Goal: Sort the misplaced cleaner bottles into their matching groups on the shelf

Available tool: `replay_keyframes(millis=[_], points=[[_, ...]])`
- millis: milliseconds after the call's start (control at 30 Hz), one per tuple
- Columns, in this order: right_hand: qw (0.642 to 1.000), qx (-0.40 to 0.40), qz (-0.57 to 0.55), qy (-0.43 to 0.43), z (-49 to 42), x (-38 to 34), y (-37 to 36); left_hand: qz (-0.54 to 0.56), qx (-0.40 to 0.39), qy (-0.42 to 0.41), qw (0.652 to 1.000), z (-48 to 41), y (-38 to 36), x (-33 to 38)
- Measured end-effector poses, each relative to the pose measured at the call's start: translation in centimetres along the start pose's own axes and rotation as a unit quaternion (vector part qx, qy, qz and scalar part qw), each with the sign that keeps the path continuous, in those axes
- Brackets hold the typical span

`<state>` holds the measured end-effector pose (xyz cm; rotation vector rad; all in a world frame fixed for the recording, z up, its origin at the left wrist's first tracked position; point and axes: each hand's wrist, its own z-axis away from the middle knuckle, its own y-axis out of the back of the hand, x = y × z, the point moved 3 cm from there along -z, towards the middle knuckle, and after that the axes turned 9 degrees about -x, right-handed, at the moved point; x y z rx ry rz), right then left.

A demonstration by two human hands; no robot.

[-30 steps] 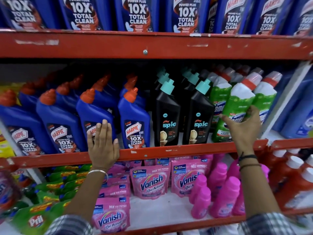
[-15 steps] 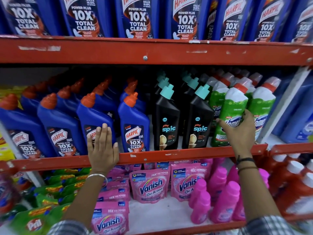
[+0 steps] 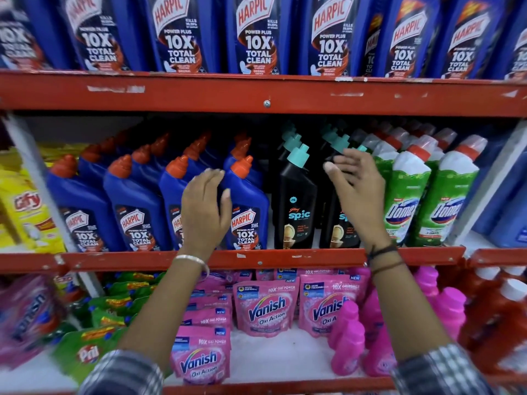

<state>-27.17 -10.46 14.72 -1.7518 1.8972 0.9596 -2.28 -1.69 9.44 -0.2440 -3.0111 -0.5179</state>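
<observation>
Both hands have lifted off the red shelf (image 3: 285,258) edge.

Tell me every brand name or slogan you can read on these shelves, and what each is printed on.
"HARPIC", "POWER PLUS", "10X TOTAL CLEAN": blue bottles.
"spic": black bottles.
"Domex": green bottles, partly legible.
"Vanish Oxi Action", "10X OXI POWER", "NEW": pink pouches.
"Pril": green pouch.
"Gify", unsure: yellow pack.
Smaller print: too blurred.

A shop: red metal shelves (image 3: 256,94) carry dense rows of identical branded cleaner bottles (image 3: 248,206) and detergent pouches (image 3: 266,306).
</observation>
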Motion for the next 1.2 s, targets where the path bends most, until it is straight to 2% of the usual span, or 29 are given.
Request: replay_keyframes(millis=[133, 267, 567, 733, 967, 1100, 1200], points=[[0.99, -0.116, -0.027, -0.071, -2.6, -0.5, -3.6, -0.004, -0.107, 0.04, 0.994, -4.4, 0.5, 1.9], [0.981, -0.143, -0.083, -0.097, -4.0, 0.2, -5.4, -0.016, -0.177, 0.116, 0.977, -5.3, 0.2, 2.0], [0.987, -0.077, -0.098, -0.101, -4.0, 0.5, -5.6, 0.019, -0.222, 0.111, 0.968, -6.3, 0.8, 1.9], [0.985, -0.068, -0.107, -0.114, -3.7, 0.2, -5.6, 0.027, -0.241, 0.108, 0.964, -6.4, 1.0, 1.8], [0.98, -0.042, -0.138, -0.137, -2.8, 0.0, -5.7, -0.003, -0.265, 0.12, 0.957, -5.8, 1.2, 2.4], [0.992, -0.017, -0.06, -0.107, -1.0, -1.1, -5.0, -0.009, -0.264, 0.092, 0.96, -5.0, 2.1, 3.1], [0.999, 0.038, 0.029, -0.021, 0.8, -3.4, -3.5, 0.003, -0.183, 0.026, 0.983, -5.2, 3.7, 3.7]])
